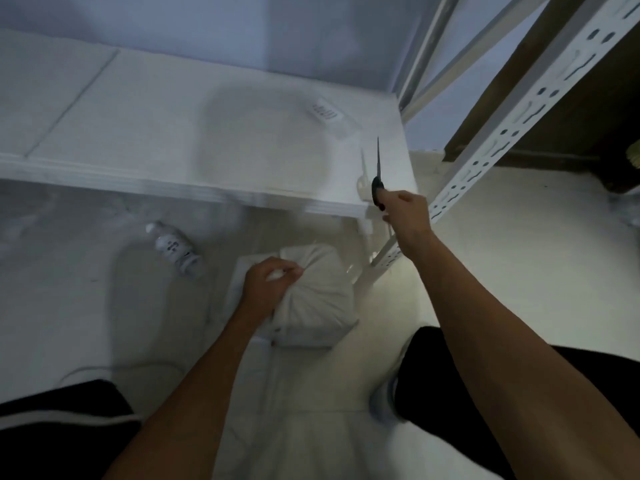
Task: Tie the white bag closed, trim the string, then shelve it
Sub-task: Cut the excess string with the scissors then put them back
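The white bag sits on the pale floor just below the middle of the view, its cloth gathered into a bunch at the top. The left hand rests on that gathered neck, fingers curled closed around it — something white shows between the fingertips, too blurred to tell whether it is string or cloth.

At about 1 o'clock from the bag, the right hand is raised near the front corner of the low white shelf, fingers closed on the dark handles of a pair of scissors. The blades point straight up toward 12 o'clock and look closed together, though the blur makes this hard to judge.

At 10 o'clock from the bag, well apart from it, a small plastic bottle lies tilted on the floor under the shelf edge. A slotted white metal upright of a rack runs diagonally toward 1 o'clock, beyond the right hand. Dark trouser legs show at the bottom — one on each side.
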A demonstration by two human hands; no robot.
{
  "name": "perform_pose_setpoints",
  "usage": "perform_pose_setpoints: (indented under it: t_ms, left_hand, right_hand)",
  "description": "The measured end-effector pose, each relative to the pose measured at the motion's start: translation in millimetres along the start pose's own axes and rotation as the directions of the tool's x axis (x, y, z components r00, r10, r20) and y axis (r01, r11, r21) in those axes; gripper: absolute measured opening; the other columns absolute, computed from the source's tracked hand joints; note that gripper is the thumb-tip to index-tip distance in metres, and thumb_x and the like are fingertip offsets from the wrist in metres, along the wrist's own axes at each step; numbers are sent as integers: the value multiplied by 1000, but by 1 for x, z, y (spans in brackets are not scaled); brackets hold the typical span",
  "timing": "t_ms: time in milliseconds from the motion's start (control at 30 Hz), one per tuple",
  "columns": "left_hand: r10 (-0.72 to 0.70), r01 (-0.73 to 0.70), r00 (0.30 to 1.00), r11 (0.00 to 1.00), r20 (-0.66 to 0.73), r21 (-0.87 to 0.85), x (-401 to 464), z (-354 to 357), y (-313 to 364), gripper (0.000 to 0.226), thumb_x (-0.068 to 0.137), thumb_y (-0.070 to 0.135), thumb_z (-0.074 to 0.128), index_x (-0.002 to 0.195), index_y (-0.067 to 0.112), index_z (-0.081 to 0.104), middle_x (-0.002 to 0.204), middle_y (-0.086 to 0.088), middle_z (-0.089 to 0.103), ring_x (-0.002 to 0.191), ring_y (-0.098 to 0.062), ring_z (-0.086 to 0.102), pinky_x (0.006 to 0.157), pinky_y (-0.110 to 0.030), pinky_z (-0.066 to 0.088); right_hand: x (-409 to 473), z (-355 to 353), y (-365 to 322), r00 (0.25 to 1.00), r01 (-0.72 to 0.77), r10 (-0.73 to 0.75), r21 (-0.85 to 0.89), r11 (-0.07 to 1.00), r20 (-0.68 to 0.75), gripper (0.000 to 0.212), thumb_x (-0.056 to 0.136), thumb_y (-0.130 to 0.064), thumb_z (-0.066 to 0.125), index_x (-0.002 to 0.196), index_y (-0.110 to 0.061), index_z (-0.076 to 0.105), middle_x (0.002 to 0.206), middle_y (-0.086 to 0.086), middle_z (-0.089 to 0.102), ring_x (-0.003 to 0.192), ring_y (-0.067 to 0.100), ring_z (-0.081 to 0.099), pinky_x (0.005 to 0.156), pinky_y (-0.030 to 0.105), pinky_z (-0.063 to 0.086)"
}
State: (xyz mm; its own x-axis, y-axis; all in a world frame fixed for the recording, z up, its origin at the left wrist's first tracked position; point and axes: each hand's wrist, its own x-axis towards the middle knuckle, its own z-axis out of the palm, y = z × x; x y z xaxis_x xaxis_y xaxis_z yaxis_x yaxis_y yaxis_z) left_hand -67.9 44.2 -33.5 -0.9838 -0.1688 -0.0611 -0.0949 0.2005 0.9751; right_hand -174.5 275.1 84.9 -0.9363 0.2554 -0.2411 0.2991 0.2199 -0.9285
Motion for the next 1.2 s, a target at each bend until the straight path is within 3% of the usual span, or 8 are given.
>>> perform_pose_setpoints:
  t_ms: [67,133,300,400,500,667,833,1200]
  left_hand:
    - [-17,17,1000,1000,10,-15,-5,-2,4,8,78,13,80,83,9,75,87,-5,74,81,-2,67,77,-14,50]
    - [-33,34,999,999,33,-38,-8,-7,8,11,81,13,78,86,4,76,88,-7,75,81,-5,67,75,-15,51]
    - [9,-8,1000,998,29,-55,-7,-12,5,10,84,6,73,88,-4,73,83,-7,69,73,7,61,71,-9,45]
    - [27,-26,999,999,33,-20,-2,-15,2,10,85,8,72,92,1,73,87,-6,70,78,5,60,74,-11,44]
    - [29,-28,999,999,21,-47,3,-17,4,11,86,4,69,95,0,73,93,-8,72,83,-3,62,76,-13,47]
    - [-12,17,998,997,58,-75,9,-17,6,10,86,3,68,92,7,74,87,3,70,79,1,62,73,-13,47]
    - [-117,126,991,980,64,-157,12,-9,5,11,87,3,67,95,3,74,86,7,70,80,3,62,74,-12,47]
    - [-135,160,974,979,180,-128,24,-16,7,14,84,13,72,80,27,75,98,-6,74,90,-13,62,84,-26,49]
  right_hand:
    - [-29,11,21,977,-108,62,225,968,203,19,83,-20,67,83,-2,70,86,16,64,79,22,59,80,34,48]
    - [-59,26,43,907,-317,149,407,857,394,13,89,-9,55,88,2,62,96,23,59,79,21,63,81,30,49]
    - [-106,37,86,780,-532,278,360,766,560,17,94,-4,53,99,6,66,99,16,71,92,22,67,84,27,57]
    - [-107,31,97,796,-437,270,206,875,542,17,91,-1,61,103,6,70,103,15,70,98,21,65,91,27,54]
    - [-105,26,98,847,-190,173,-17,982,503,4,82,-5,74,85,-3,76,83,9,70,81,16,64,79,25,51]
    - [-109,29,99,912,71,79,-345,936,403,23,74,-25,83,73,-7,67,69,0,64,60,6,54,55,10,39]
    - [-111,27,101,921,122,72,-459,880,383,38,69,-44,82,71,-15,57,67,-4,60,58,6,51,53,21,37]
    - [-116,27,108,912,120,79,-447,887,402,43,68,-42,84,67,-16,50,62,-3,52,55,9,45,52,23,34]
